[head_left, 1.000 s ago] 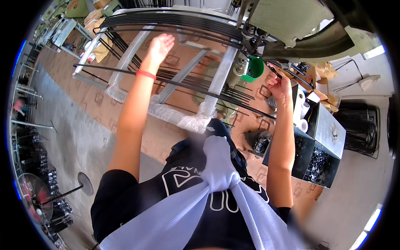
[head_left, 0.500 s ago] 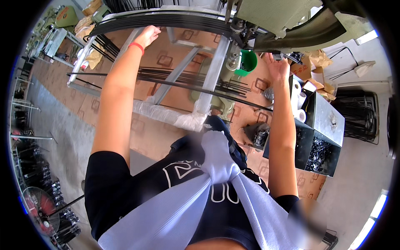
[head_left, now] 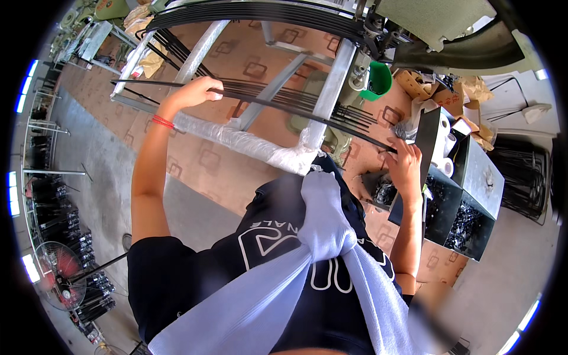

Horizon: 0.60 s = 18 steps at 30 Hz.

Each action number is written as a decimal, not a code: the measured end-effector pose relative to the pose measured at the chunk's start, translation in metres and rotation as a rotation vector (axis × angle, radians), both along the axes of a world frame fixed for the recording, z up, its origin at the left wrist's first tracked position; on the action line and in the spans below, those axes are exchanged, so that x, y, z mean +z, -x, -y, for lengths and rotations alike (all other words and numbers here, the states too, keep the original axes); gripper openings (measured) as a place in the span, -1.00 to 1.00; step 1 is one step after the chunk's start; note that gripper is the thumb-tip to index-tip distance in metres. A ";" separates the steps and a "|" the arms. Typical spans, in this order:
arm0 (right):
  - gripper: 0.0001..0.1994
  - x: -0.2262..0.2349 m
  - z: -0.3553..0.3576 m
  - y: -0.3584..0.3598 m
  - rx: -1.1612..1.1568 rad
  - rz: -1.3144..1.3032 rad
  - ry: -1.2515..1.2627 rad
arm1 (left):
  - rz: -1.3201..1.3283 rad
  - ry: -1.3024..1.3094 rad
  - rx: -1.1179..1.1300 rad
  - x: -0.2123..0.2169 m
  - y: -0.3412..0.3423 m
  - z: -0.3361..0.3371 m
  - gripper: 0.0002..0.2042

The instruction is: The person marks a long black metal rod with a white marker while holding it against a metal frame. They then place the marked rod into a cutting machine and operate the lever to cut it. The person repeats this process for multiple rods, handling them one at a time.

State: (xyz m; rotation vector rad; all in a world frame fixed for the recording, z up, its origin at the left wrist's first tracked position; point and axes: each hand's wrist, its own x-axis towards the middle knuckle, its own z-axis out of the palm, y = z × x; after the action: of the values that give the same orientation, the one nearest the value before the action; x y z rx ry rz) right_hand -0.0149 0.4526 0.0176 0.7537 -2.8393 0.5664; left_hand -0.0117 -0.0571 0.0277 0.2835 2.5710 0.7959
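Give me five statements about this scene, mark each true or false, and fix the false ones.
1. The left hand is on the long black rod. True.
2. The right hand is inside the green bin. False: it is at the right end of the long black rod.
3. A red band circles the left wrist. True.
4. The pale towel lies on the floor. False: it hangs knotted over the black shirt.
5. The white rolls are right of the green bin. True.

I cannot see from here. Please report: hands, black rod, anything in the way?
Left hand holds black rod. Right hand at its right end, grip unclear. Metal frame beneath; contact unclear.
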 end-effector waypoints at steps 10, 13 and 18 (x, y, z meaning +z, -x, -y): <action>-0.90 -0.011 -0.040 0.082 -0.118 -0.209 0.210 | -0.384 -0.185 0.149 -0.020 0.058 -0.026 -0.78; -0.90 -0.013 -0.061 0.119 -0.151 -0.278 0.176 | -0.461 -0.117 0.124 -0.015 0.082 -0.042 -0.77; -0.88 -0.013 -0.082 0.150 -0.175 -0.391 0.141 | -0.452 -0.126 0.145 -0.007 0.108 -0.061 -0.73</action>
State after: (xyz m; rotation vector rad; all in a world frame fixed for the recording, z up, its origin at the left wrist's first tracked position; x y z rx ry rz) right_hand -0.1648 0.5348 0.0045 0.5182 -2.4448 0.5199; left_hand -0.1195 0.0038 0.0207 0.3522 2.9937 1.0505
